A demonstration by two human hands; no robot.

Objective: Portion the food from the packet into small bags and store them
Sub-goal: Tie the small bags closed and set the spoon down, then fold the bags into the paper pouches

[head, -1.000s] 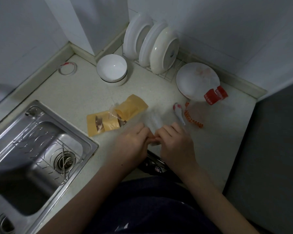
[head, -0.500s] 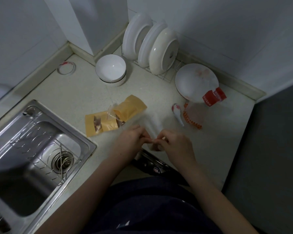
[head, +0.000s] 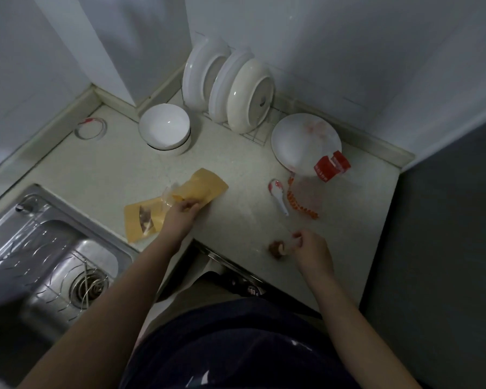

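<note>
The left hand (head: 180, 217) reaches forward over the pale surface (head: 244, 209), its fingers curled onto the near edge of a tan packet (head: 201, 186) that lies flat and slanted near the middle. A second tan packet (head: 139, 224), with a clear window showing something brown inside, lies just to the left of that hand near the rim of the steel sink (head: 20, 240), and some crumpled clear plastic (head: 169, 195) sits where the two packets overlap. The right hand (head: 312, 249) is well apart from the left, close to the front edge of the surface, with thumb and fingertips pinched on a small clear bag (head: 286, 238); a brown piece of food (head: 277, 249) rests in the bag's low end, just left of the fingers. Farther back on the right lie a white spoon (head: 278, 196) with red markings and, beside it, a stack of clear bags with an orange-red edge (head: 303, 202). Behind these a white plate (head: 303, 138) lies flat with a red wrapper (head: 331, 165) at its near rim. Plates (head: 250, 94) stand on edge in a wire rack against the wall, stacked white bowls (head: 164, 130) sit to their left, and a ring of tape (head: 90, 128) lies in the far left corner.
</note>
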